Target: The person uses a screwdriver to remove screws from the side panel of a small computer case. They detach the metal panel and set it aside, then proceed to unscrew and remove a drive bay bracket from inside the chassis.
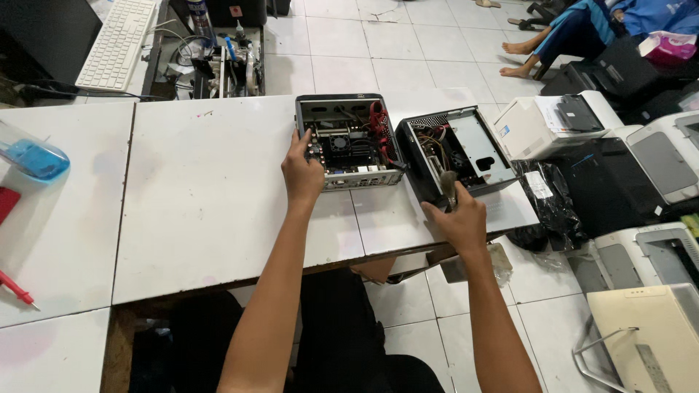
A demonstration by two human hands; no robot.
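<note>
An open small computer case [349, 142] lies on the white table [204, 204], its circuit board, fan and red cables exposed. My left hand [302, 171] grips its near left corner. Beside it on the right sits the detached black case half [455, 149] with wires inside. My right hand [455, 218] rests at that half's near edge and holds a small brush [448, 185] whose bristles point up toward it.
A white keyboard [120, 40] and a tool tray [226, 62] lie at the back left. A blue plastic container [33, 156] and red probe [18, 290] are at left. Several printers [641, 160] stand on the tiled floor at right, where another person's bare feet [518, 60] show.
</note>
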